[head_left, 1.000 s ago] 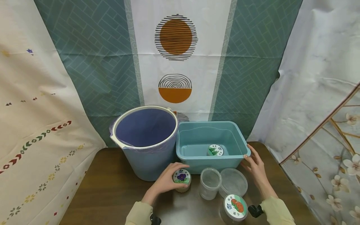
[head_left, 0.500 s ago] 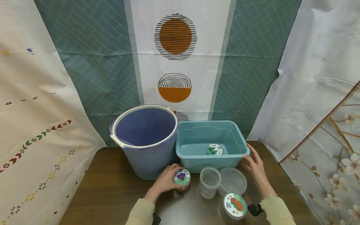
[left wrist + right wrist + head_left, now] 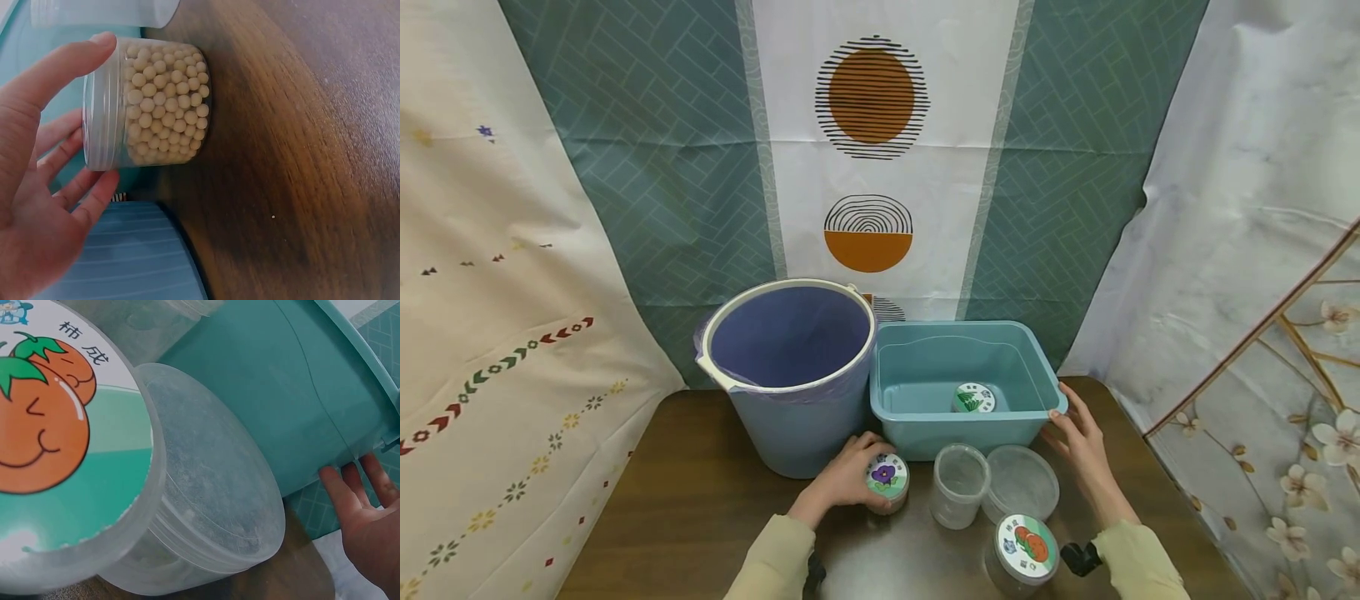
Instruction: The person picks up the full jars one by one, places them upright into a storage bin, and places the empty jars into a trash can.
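Note:
In the head view my left hand [image 3: 848,477] holds a clear jar by its lid, thumb on the near side and fingers on the far side. The jar [image 3: 165,103] is filled with small round beige balls. Its lid [image 3: 887,476] carries a purple flower picture; whether its base touches the table cannot be told. My right hand [image 3: 1084,442] grips the right front corner of a teal plastic bin [image 3: 962,432], thumb at the rim and fingers along the outer side. Inside the bin lies a jar with a green-plant lid [image 3: 974,398].
A blue bucket [image 3: 808,429] with a white rim and thin liner stands left of the bin. In front of the bin are a clear empty-looking jar [image 3: 959,487], a wider clear container [image 3: 1022,483] and a jar with an orange-fruit lid [image 3: 1027,548]. A dark wooden table [image 3: 700,517] supports everything.
My left fingers have closed in around the jar's lid, and the lid has turned and shifted slightly. The right hand stays on the bin's corner.

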`<state>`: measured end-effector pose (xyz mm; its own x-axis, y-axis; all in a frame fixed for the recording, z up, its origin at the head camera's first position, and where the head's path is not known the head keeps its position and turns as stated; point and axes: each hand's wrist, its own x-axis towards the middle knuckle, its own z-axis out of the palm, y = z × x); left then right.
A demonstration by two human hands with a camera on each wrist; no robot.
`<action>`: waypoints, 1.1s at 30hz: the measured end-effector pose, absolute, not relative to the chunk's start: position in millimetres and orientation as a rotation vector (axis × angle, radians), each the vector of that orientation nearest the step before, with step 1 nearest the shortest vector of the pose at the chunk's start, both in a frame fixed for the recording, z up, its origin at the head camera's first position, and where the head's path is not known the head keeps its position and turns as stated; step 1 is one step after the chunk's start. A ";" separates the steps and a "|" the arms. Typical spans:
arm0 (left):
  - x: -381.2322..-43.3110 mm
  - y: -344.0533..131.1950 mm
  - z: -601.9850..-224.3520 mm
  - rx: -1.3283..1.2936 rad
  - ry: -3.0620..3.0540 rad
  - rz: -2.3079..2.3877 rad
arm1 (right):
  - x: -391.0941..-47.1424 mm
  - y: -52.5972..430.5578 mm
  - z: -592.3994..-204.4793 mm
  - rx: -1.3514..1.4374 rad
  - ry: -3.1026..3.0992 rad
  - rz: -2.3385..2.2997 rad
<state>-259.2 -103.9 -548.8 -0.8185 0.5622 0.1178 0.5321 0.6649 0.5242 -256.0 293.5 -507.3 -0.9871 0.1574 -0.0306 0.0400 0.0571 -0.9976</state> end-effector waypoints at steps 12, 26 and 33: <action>-262.1 -100.8 -539.9 0.998 2.849 0.660 | -256.2 295.3 -505.9 -0.213 -2.190 2.127; -262.0 -105.8 -502.5 1.134 2.640 0.605 | -255.8 294.4 -505.4 -0.185 -2.190 2.135; -257.7 -98.5 -457.6 1.191 2.530 0.512 | -256.2 295.6 -505.7 -0.198 -2.201 2.133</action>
<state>-257.7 -98.5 -457.6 -0.6122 0.7824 -0.1144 0.6763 0.5930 0.4370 -256.2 295.6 -505.7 -0.9892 0.1410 -0.0391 0.0435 0.0279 -0.9987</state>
